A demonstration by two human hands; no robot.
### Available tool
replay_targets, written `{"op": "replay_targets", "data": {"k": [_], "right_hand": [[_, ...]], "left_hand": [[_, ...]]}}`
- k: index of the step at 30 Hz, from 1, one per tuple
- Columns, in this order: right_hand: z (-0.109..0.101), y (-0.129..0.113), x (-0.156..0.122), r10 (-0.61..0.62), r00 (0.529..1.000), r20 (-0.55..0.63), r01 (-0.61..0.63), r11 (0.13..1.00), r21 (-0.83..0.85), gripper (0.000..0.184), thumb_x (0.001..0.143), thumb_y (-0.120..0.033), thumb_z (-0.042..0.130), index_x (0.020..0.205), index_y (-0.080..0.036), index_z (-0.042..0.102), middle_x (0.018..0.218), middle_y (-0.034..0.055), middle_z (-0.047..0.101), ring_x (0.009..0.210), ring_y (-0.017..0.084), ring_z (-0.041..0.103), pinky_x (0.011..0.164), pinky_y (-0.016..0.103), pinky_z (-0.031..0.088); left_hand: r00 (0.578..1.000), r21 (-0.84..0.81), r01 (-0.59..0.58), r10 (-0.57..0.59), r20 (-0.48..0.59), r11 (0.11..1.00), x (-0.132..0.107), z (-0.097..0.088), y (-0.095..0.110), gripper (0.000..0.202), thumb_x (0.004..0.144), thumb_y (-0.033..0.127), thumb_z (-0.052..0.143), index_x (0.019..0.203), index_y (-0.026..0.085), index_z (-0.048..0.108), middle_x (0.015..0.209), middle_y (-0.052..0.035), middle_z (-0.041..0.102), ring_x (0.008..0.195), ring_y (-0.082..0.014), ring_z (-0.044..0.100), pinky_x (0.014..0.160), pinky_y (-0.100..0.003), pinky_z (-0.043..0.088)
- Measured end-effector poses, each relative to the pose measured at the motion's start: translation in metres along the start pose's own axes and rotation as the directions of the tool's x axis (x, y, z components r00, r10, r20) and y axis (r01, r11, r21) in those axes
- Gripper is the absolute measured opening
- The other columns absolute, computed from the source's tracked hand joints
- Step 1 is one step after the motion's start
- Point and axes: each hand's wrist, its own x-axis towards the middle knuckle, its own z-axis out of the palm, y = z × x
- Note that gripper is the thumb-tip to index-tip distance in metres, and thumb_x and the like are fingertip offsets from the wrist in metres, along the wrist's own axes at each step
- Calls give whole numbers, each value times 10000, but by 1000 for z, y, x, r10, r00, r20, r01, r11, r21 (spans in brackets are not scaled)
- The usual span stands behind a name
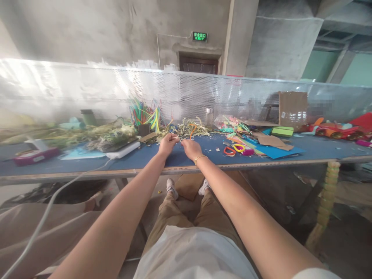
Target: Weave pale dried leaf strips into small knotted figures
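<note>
My left hand [168, 143] and my right hand [192, 149] meet over the near edge of the blue tabletop [145, 164], fingertips almost touching. Both are closed in a pinch. Something small and pale shows at the fingertips, too small to name. An orange bent strip [192, 130] stands up just behind my right hand; I cannot tell whether it touches the fingers. Beyond the hands lies a heap of pale green fibrous strands [186, 128].
A white power strip [123, 150] with a cable lies left, near a magenta tape dispenser [36, 156]. Colourful pipe cleaners [145, 116] stand behind. Rightward are scissors [229, 150], cardboard pieces [270, 140] and a blue sheet [286, 151]. A bottle [209, 117] stands against the perforated metal screen [116, 89].
</note>
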Motion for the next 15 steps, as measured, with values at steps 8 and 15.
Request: {"op": "replay_targets", "data": {"k": [8,15], "right_hand": [[-3,0,-1,-18,999,-48,21,997,75,319,969,-300,367,1215,-278,568,1098,43,667,1011,196,591,814,275,407],[-5,-5,-3,-28,998,-51,25,998,-63,348,984,-284,279,1098,-230,604,1092,86,648,978,209,592,797,287,403]], "left_hand": [[999,136,14,-10,-31,991,-2,-5,2,217,688,409,649,736,197,648,696,-14,660,636,-156,556,654,-267,412],[999,216,46,-40,-33,975,-6,-5,9,177,666,383,673,678,208,647,700,-20,681,655,-174,570,683,-279,414]]}}
